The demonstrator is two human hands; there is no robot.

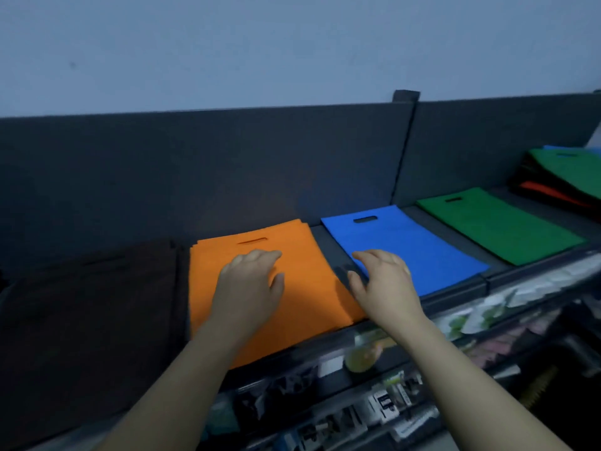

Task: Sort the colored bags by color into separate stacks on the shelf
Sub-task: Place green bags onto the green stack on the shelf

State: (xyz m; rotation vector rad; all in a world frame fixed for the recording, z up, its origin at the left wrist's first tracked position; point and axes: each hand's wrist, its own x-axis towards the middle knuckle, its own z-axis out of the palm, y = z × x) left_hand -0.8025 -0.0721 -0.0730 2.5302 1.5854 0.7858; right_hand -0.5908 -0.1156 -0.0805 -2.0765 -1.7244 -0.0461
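Note:
Flat bags lie side by side on a dark shelf (455, 286). From left to right they are a dark brown stack (91, 320), an orange stack (305, 288), a blue bag (416, 245) and a green bag (497, 229). A mixed pile (559, 177) with green on top, and black, orange and blue beneath, sits at the far right. My left hand (250, 284) rests palm down on the orange stack, fingers spread. Over the gap between orange and blue hovers my right hand (383, 281), fingers apart and holding nothing.
A dark back panel (227, 170) with an upright divider (405, 141) runs behind the bags, under a pale wall. Below the shelf edge hang rows of small packaged goods (374, 408).

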